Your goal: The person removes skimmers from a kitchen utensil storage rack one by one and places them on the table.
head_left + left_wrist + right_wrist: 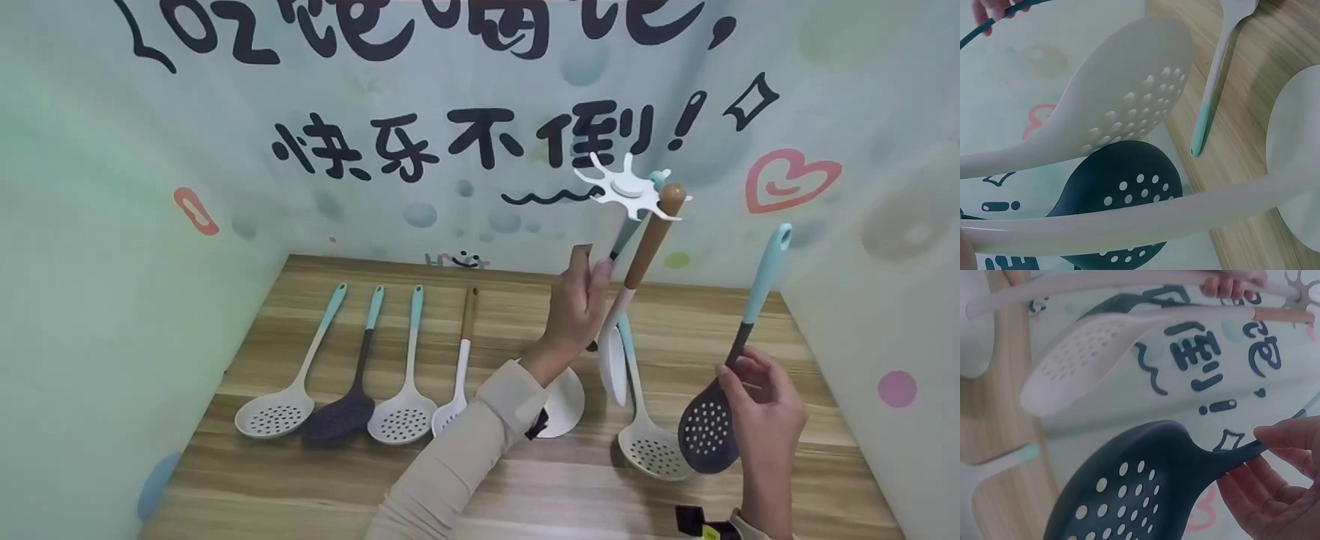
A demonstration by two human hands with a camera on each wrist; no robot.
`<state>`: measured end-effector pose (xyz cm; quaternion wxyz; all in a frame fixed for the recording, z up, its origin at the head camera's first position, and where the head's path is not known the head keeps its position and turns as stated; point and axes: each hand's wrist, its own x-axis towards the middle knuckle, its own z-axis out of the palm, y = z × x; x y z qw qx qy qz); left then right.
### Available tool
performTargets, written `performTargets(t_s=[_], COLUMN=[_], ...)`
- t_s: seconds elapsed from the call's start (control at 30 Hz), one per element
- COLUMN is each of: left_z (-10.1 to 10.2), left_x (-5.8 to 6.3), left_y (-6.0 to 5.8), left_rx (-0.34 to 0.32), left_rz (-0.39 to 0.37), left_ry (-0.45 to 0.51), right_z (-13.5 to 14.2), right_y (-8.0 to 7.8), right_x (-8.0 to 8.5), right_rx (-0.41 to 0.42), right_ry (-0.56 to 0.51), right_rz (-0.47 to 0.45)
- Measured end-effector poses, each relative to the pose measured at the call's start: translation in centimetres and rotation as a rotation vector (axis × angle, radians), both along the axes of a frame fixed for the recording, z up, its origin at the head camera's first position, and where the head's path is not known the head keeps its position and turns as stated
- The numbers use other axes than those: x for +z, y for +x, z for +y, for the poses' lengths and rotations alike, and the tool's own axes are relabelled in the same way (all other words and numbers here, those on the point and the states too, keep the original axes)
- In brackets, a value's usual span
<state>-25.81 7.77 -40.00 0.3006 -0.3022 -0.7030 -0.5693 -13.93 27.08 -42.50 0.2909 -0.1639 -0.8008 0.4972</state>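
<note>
My left hand point(581, 300) grips the white pole point(1129, 222) of a utensil stand with a star-shaped hook top point(628, 187) and a round white base point(566, 405). Beside the pole hang a white skimmer with a brown handle point(651, 244) and a dark skimmer point(1123, 174), its handle partly hidden in the head view. Over at the right, my right hand point(769, 405) pinches the neck of another dark skimmer point(1129, 489), its light blue handle point(766, 274) pointing up. This skimmer's bowl overlaps a pale skimmer point(656, 450) on the table in the head view.
Several skimmers lie in a row on the left of the wooden table point(300, 495), including a pale one point(274, 412), a dark one point(341, 416) and a brown-handled white one point(463, 367). A printed cloth backdrop point(420, 232) stands behind, with walls at both sides.
</note>
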Motion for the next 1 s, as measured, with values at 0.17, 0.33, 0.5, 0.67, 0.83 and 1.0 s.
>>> performTargets(t_s=[0.17, 0.33, 0.5, 0.67, 0.83, 1.0], left_z=[0.0, 0.0, 0.0, 0.0, 0.1, 0.1], left_x=[0.0, 0.0, 0.0, 0.0, 0.0, 0.0], left_y=[0.0, -0.1, -0.2, -0.2, -0.2, -0.2], left_rx=[0.009, 0.02, 0.033, 0.035, 0.04, 0.046], left_rz=[0.002, 0.021, 0.04, 0.037, 0.041, 0.043], left_ry=[0.0, 0.013, 0.027, 0.02, 0.011, 0.009], right_z=[1.6, 3.0, 4.3, 5.1, 5.7, 6.2], right_y=[-0.4, -0.9, -1.5, -2.0, -2.6, -3.3], right_x=[-1.1, -2.3, -3.8, -5.1, -6.0, -6.7], right_rx=[-0.025, -0.065, -0.076, -0.055, -0.061, -0.039], right_ry=[-0.003, 0.031, 0.054, 0.061, 0.121, 0.182], right_rz=[-0.045, -0.082, -0.157, -0.233, -0.291, -0.349])
